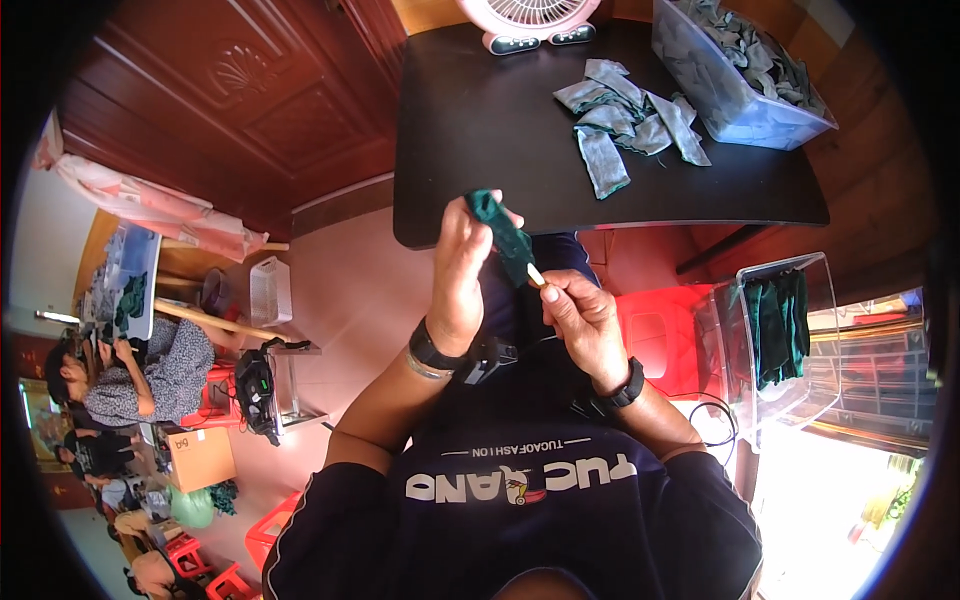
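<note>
A dark green velvety fabric strip (505, 238) hangs slantwise in front of me, above my lap and near the table's front edge. My left hand (460, 270) holds its upper end between thumb and fingers. At the lower end, my right hand (582, 318) pinches a short pale stick (536, 274) whose far tip meets the fabric. Whether the stick goes inside the strip I cannot tell. Beyond my hands, several grey strips with green edges (602, 165) lie in a loose pile on the black table (480, 130).
A translucent bin (760, 125) full of grey strips stands at the table's back right, with a pink fan (530, 15) at the back. Beside me on the right, a clear bin (790, 400) holds green strips (777, 325) near a red stool (655, 335). Another person (150, 375) sits at left.
</note>
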Demonstrator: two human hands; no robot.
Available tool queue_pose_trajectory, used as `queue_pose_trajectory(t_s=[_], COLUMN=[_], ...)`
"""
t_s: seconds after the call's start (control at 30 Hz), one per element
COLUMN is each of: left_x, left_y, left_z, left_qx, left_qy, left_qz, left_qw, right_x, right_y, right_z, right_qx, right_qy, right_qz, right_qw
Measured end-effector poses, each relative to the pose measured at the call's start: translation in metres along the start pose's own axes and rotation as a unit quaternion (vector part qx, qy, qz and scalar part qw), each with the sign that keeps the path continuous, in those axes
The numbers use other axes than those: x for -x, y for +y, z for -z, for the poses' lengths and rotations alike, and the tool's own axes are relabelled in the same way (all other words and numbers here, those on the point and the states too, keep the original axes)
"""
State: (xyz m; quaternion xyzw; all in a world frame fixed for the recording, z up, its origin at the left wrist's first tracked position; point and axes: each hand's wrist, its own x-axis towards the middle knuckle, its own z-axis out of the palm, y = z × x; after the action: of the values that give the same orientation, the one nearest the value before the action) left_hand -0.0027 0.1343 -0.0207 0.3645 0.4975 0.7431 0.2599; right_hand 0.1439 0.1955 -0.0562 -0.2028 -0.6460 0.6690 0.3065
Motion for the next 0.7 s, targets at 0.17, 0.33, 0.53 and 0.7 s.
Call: queue_pose_trajectory(t_s=[0.17,0.33,0.53,0.7], left_x=[-0.003,-0.004,-0.009,-0.007], left_y=[-0.025,-0.013,0.012,0.023], left_z=[0.015,0.008,0.026,0.043], left_qx=[0.221,0.217,0.037,-0.032], left_qy=[0.038,0.052,0.024,-0.014], left_qz=[-0.018,0.009,0.003,0.018], left_qw=[0.974,0.975,0.999,0.999], right_x=[0.003,0.006,0.004,0.01], right_y=[0.005,-0.003,-0.003,0.003], right_z=[-0.005,-0.001,0.001,-0.002], right_qx=[-0.014,-0.059,-0.032,-0.03], right_qy=[-0.027,-0.049,-0.056,-0.041], right_qz=[-0.035,-0.118,-0.088,-0.072], right_qw=[0.999,0.99,0.994,0.996])
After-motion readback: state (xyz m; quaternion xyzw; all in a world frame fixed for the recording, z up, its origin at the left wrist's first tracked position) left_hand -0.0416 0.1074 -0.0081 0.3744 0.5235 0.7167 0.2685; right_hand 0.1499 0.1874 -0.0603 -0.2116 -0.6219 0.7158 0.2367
